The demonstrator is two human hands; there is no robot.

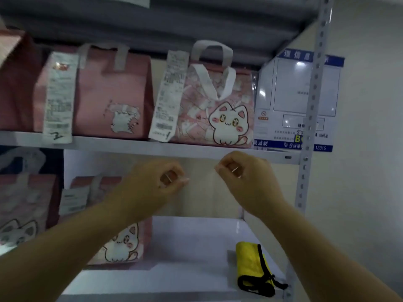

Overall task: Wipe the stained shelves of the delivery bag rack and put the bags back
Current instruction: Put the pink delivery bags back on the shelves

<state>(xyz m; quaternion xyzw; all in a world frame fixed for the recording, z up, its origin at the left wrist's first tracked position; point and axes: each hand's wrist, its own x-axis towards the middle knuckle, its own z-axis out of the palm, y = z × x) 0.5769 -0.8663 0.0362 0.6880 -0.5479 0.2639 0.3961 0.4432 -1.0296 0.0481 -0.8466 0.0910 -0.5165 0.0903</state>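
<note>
The upper shelf (122, 145) of the grey rack carries a pink cat-print bag (220, 114) at the right and a plain pink bag (113, 92) beside it, each with a long receipt hanging in front. My left hand (157, 182) and my right hand (242, 175) hover just below this shelf's front edge, under the cat bag. Both have their fingers curled and hold nothing. A folded yellow cloth (254, 267) with black trim lies at the right of the lower shelf (192, 243). Another cat bag (124, 243) stands on that shelf behind my left forearm.
A dark red bag (15, 83) stands at the upper shelf's far left, and a blurred bag (19, 210) at the lower left. The perforated rack post (314, 94) rises at the right. A blue-and-white notice board (301, 101) hangs on the wall behind it.
</note>
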